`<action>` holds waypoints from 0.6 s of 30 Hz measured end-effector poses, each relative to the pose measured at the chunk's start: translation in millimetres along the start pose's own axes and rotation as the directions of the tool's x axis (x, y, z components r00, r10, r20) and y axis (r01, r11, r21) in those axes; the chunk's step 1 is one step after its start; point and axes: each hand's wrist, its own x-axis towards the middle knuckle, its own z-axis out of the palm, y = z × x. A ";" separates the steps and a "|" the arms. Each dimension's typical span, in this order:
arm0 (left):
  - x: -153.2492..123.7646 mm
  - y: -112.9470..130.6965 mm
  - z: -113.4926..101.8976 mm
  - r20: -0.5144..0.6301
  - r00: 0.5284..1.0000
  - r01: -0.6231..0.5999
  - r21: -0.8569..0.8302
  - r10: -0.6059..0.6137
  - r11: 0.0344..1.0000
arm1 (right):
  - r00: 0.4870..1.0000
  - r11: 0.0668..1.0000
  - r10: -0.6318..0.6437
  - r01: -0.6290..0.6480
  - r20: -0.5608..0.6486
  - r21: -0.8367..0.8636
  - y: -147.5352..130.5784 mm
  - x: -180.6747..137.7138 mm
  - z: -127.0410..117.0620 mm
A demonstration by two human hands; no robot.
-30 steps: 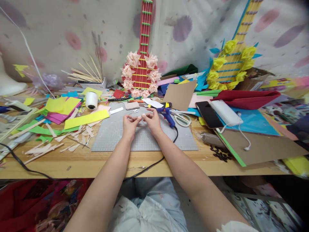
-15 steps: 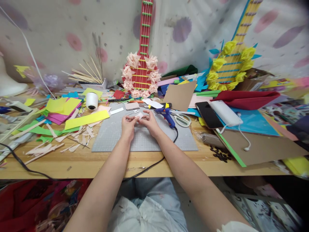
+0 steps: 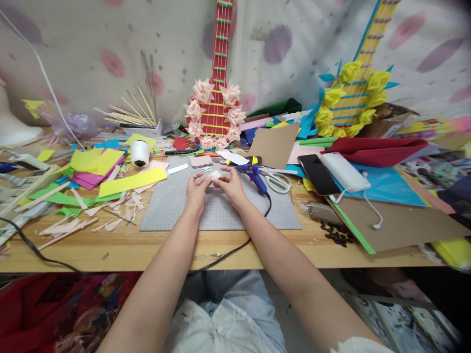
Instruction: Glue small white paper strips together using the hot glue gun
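Where two hands [image 3: 196, 191] [image 3: 232, 188] meet, they pinch one scrap [image 3: 215, 175]

Two hands [image 3: 196, 192] [image 3: 231, 188], two guitars [image 3: 216, 110] [image 3: 351, 100], one glue gun [image 3: 254, 176], one phone [image 3: 318, 174].

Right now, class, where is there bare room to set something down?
On the mat: front left, between paper scraps and left forearm; front right, between black cord and mat edge. Crowded: its back half, with left hand, right hand, glue gun and scissors.
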 end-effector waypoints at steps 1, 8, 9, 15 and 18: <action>-0.2 0.2 0.0 -0.010 1.000 0.001 0.013 -0.001 1.000 | 1.000 0.999 -0.015 0.014 -0.007 -0.029 -0.1 0.2 -0.7; -4.9 4.0 1.8 -0.003 1.000 0.001 0.120 0.000 0.993 | 0.988 0.975 -0.141 0.127 -0.068 -0.182 -3.0 2.8 -6.1; -6.0 4.7 2.3 0.001 1.000 -0.001 0.137 0.000 0.991 | 0.989 0.975 -0.138 0.125 -0.059 -0.184 -3.7 3.4 -6.7; -8.4 6.2 4.2 0.013 1.000 0.016 0.200 -0.019 0.980 | 0.989 0.980 -0.120 0.104 -0.083 -0.171 -6.9 7.1 -8.6; -7.5 5.2 4.1 0.013 1.000 0.016 0.217 -0.019 0.976 | 0.988 0.978 -0.121 0.101 -0.100 -0.184 -8.2 7.0 -8.2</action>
